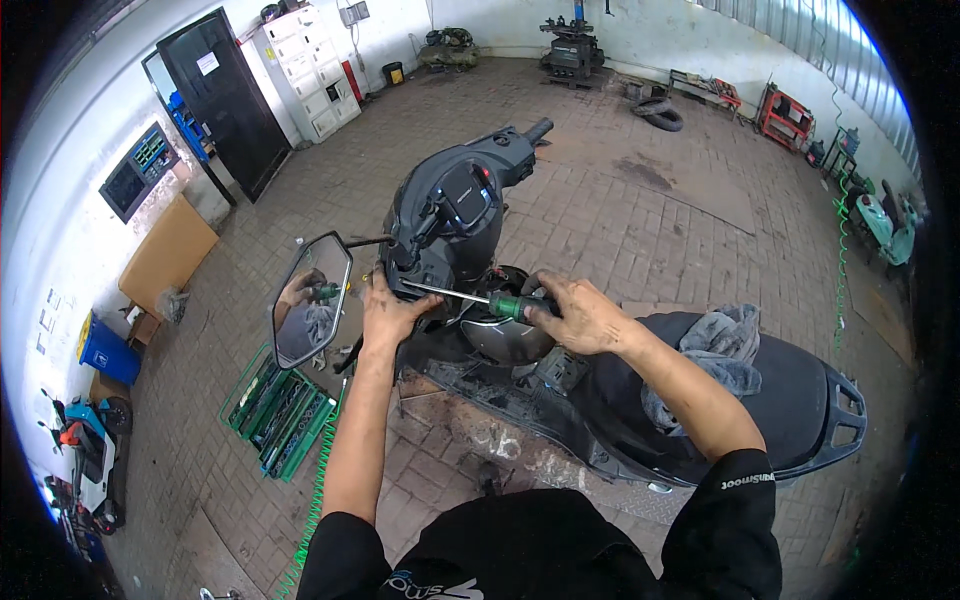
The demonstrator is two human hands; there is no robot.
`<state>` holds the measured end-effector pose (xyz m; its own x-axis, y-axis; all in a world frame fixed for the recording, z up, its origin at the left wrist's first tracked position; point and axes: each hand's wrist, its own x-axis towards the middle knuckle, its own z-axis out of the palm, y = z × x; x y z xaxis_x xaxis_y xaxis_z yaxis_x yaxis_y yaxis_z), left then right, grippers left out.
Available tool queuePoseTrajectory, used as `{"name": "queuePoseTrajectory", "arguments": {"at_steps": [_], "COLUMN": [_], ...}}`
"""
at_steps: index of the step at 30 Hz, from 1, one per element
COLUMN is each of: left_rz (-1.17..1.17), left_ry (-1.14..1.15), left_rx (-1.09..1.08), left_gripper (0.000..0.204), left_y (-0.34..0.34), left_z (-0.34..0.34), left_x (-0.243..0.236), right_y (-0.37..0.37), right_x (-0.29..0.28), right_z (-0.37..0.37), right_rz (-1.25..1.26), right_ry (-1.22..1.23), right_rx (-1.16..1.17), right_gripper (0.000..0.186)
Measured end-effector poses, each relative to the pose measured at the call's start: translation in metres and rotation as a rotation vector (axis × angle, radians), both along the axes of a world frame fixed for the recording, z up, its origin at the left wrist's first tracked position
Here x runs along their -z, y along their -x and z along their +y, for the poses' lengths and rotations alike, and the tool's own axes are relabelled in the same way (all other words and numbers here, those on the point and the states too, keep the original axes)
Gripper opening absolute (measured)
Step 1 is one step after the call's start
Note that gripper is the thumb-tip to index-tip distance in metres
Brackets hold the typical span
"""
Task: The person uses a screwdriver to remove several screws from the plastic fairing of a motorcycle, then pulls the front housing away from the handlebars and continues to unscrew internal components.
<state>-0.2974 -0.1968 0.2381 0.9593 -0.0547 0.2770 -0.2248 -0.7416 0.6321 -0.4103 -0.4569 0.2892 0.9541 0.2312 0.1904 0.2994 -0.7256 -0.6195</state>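
Note:
A screwdriver (508, 306) with a green and black handle lies in my right hand (585, 318), whose fingers are wrapped round the handle. Its metal shaft points left, and the tip meets the underside of the left handlebar housing of a dark scooter (468, 200). My left hand (388, 315) grips that left handlebar end, its thumb close to the shaft. Exactly where the tip sits is too small to make out. Just left of this hand stands the scooter's mirror (312, 300). Below the screwdriver is a dark, glossy rounded thing (505, 342) in front of the seat.
A grey cloth (722, 345) lies on the scooter's seat (800, 395). On the paved floor at left, an open green toolbox (285, 415) holds several tools, with a coiled green hose (318, 490) beside it. Tyres (655, 114) and a red rack (786, 120) are far right.

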Motion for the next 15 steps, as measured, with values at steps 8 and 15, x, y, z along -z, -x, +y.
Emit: {"name": "queuePoseTrajectory", "arguments": {"at_steps": [8,15], "left_rz": [-0.047,-0.125], "left_ry": [0.004,-0.054], "left_rx": [0.034,-0.053], "left_gripper": [0.106,0.098], "left_y": [0.001,0.000], "left_z": [-0.001,-0.002], "left_x": [0.000,0.008], "right_y": [-0.010,-0.017], "right_x": [-0.014,-0.002], "right_z": [-0.004,-0.007], "right_rz": [0.229,0.258], "right_ry": [-0.101,-0.142], "right_rx": [-0.031,-0.020], "right_gripper": [0.045,0.041]}}
